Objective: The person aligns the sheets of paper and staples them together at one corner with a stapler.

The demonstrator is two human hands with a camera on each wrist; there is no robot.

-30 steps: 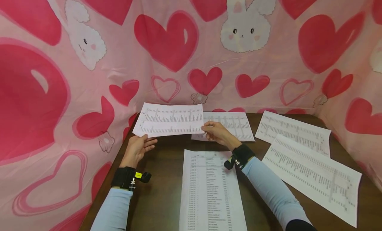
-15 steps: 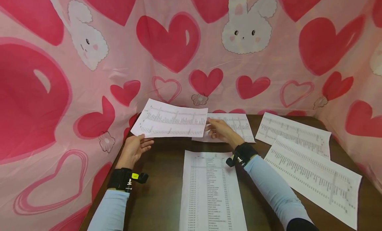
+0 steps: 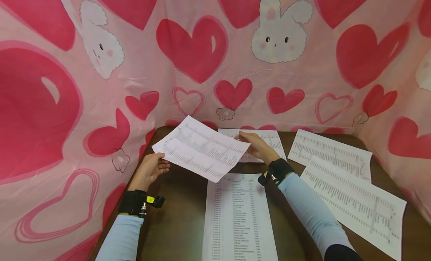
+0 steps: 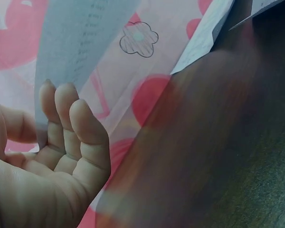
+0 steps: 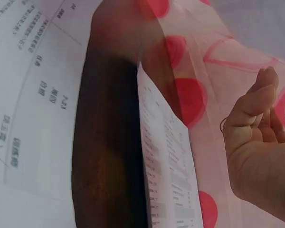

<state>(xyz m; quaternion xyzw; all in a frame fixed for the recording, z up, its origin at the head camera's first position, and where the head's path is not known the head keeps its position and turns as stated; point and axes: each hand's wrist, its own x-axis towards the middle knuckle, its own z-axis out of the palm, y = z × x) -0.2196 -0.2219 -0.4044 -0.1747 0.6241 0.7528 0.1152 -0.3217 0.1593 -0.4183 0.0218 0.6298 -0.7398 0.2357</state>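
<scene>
My left hand (image 3: 151,170) pinches the left corner of a printed sheet (image 3: 200,152) and holds it slanted above the dark wooden table (image 3: 178,216). In the left wrist view its fingers (image 4: 61,123) curl behind that sheet (image 4: 80,38). My right hand (image 3: 254,145) hovers at the sheet's right corner. In the right wrist view its fingers (image 5: 256,118) are loosely bent and grip nothing, apart from the sheet's edge (image 5: 166,161).
A long printed sheet (image 3: 237,216) lies in the middle of the table, another (image 3: 269,141) at the back under my right hand. Two more (image 3: 330,150) (image 3: 357,205) lie at the right. A pink heart-and-bunny cloth (image 3: 101,103) walls in three sides.
The held sheet has swung from level to slanted, its right end now lower, over the middle sheet. My right hand has let go of its edge.
</scene>
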